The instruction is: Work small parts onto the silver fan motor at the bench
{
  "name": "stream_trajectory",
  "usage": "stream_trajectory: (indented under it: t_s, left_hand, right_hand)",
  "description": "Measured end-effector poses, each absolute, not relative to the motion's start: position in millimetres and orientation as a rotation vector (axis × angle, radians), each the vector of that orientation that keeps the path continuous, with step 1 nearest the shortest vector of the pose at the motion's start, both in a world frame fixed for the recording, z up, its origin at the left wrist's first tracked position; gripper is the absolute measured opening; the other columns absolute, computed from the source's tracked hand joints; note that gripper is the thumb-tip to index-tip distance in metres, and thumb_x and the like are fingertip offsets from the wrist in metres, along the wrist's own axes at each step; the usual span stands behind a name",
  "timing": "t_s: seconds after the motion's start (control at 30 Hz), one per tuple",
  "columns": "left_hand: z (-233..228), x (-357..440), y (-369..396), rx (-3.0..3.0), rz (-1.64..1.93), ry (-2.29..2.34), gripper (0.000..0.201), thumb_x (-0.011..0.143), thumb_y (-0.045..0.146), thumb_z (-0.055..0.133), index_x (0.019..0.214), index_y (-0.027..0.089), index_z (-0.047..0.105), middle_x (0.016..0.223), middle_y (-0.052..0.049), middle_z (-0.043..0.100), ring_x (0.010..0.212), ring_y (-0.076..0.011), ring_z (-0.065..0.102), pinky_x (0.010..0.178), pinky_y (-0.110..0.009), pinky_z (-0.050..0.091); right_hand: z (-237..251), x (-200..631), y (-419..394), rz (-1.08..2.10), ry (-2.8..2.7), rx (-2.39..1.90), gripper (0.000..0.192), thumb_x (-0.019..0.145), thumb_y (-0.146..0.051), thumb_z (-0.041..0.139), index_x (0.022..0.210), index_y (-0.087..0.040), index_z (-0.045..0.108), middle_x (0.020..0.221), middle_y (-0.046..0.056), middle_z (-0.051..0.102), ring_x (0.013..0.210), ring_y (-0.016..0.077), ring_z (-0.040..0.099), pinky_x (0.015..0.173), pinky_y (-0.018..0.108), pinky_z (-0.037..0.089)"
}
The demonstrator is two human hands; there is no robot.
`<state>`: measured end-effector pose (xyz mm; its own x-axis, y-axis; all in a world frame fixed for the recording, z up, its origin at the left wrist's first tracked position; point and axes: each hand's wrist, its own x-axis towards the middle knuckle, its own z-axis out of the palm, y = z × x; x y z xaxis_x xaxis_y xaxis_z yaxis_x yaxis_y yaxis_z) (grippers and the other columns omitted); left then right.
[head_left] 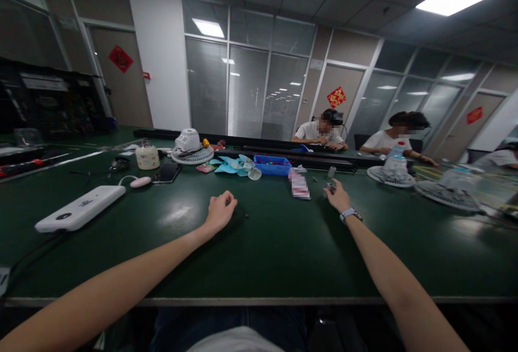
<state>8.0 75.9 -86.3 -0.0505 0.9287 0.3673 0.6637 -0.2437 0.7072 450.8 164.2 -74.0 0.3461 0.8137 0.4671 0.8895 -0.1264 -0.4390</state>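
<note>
My left hand (220, 211) hovers over the green tabletop, its fingers curled inward; whatever they may hold is hidden. Just to its right lies a tiny dark piece (246, 216). Farther right, my right hand (340, 198), with a watch on the wrist, pinches a small grey metallic part (331, 186) too small to name exactly. Beyond those fingertips stands a little grey cylinder (332, 171). A thin small piece (314, 179) lies left of the right hand, near a pink-and-white packet (299, 184).
Across the table's back are light-blue fan blades (232, 165), a blue tray (272, 166), a white fan body (189, 142), a jar (147, 156) and a phone (167, 173). A white power strip (83, 207) lies left. Fan grilles (390, 177) stand right. Several people sit opposite.
</note>
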Motion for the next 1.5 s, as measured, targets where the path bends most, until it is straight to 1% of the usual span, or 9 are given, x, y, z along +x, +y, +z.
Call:
stream_trajectory:
  t_s: [0.13,0.23,0.33,0.5,0.67,0.87,1.03,1.2,1.5]
  left_hand:
    - [-85.1,7.6,74.7,1.892,1.199,1.747,0.017,0.084,0.035,0.046,0.074,0.022,0.052,0.080,-0.004,0.062,0.088,-0.0257,0.051,0.083,-0.038,0.039]
    - [-85.7,7.6,75.0,1.864,1.227,1.787,0.017,0.083,0.034,0.046,0.074,0.022,0.053,0.083,-0.005,0.062,0.090,-0.0264,0.051,0.083,-0.038,0.039]
    - [-88.2,7.8,77.7,1.846,1.262,1.816,0.016,0.083,0.032,0.047,0.073,0.022,0.054,0.082,-0.004,0.062,0.088,-0.0252,0.052,0.082,-0.037,0.039]
    - [-92.6,7.8,82.1,1.843,1.317,1.793,0.015,0.083,0.030,0.050,0.072,0.021,0.055,0.077,-0.001,0.062,0.083,-0.0212,0.054,0.080,-0.033,0.042]
    - [-92.4,9.6,80.9,1.836,1.346,1.778,0.017,0.083,0.033,0.053,0.072,0.021,0.056,0.075,-0.001,0.062,0.080,-0.0205,0.055,0.078,-0.033,0.043]
    - [-89.2,10.9,76.8,1.834,1.342,1.782,0.020,0.084,0.037,0.056,0.072,0.022,0.058,0.076,-0.002,0.065,0.082,-0.0214,0.057,0.077,-0.033,0.044]
    - [-86.9,9.4,72.8,1.833,1.314,1.758,0.022,0.085,0.040,0.054,0.073,0.021,0.058,0.079,-0.003,0.065,0.083,-0.0222,0.057,0.075,-0.033,0.044]
    - [-86.4,10.0,70.1,1.831,1.310,1.725,0.021,0.083,0.042,0.057,0.077,0.022,0.059,0.082,-0.003,0.066,0.085,-0.0227,0.058,0.075,-0.034,0.045]
    - [-90.1,10.3,73.9,1.852,1.296,1.685,0.019,0.086,0.034,0.054,0.092,0.023,0.068,0.095,-0.004,0.071,0.094,-0.0230,0.059,0.086,-0.036,0.045]
  right_hand:
    - [-62.2,421.4,151.5,-0.465,-1.467,-1.885,0.064,0.089,-0.036,0.053,0.144,-0.011,0.034,0.142,0.022,0.047,0.128,0.0334,0.046,0.107,0.053,0.027]
    - [-52.4,369.0,129.4,-0.580,-1.673,-1.622,0.058,0.093,-0.040,0.046,0.144,-0.014,0.037,0.148,0.019,0.040,0.137,0.0296,0.035,0.112,0.052,0.019]
    - [-52.2,303.1,96.8,-0.310,-2.154,-1.273,0.052,0.095,-0.046,0.042,0.140,-0.021,0.046,0.147,0.013,0.045,0.136,0.0253,0.038,0.111,0.046,0.027]
    - [-62.7,230.9,55.0,0.078,-2.673,-0.833,0.048,0.098,-0.046,0.040,0.142,-0.028,0.044,0.154,0.006,0.036,0.142,0.0204,0.030,0.114,0.045,0.022]
    - [-64.4,224.2,55.5,0.141,-2.666,-0.785,0.039,0.099,-0.034,0.043,0.137,-0.029,0.051,0.141,0.003,0.053,0.139,0.0183,0.036,0.112,0.044,0.025]
    - [-70.1,221.9,59.7,0.051,-2.547,-0.781,0.027,0.094,-0.023,0.054,0.117,-0.029,0.067,0.117,0.001,0.070,0.121,0.0178,0.057,0.100,0.037,0.037]
    - [-56.0,260.2,80.9,-0.192,-2.387,-0.928,0.027,0.092,-0.020,0.053,0.113,-0.026,0.070,0.111,0.003,0.073,0.108,0.0184,0.065,0.092,0.034,0.043]
    - [-33.0,366.3,126.3,-0.530,-1.731,-1.555,0.032,0.093,-0.031,0.049,0.112,-0.022,0.073,0.106,0.011,0.074,0.094,0.0248,0.068,0.080,0.034,0.046]
    - [-47.9,450.3,156.0,-0.456,-1.400,-1.944,0.035,0.090,-0.035,0.050,0.113,-0.024,0.073,0.096,0.015,0.074,0.083,0.0285,0.068,0.068,0.034,0.045]
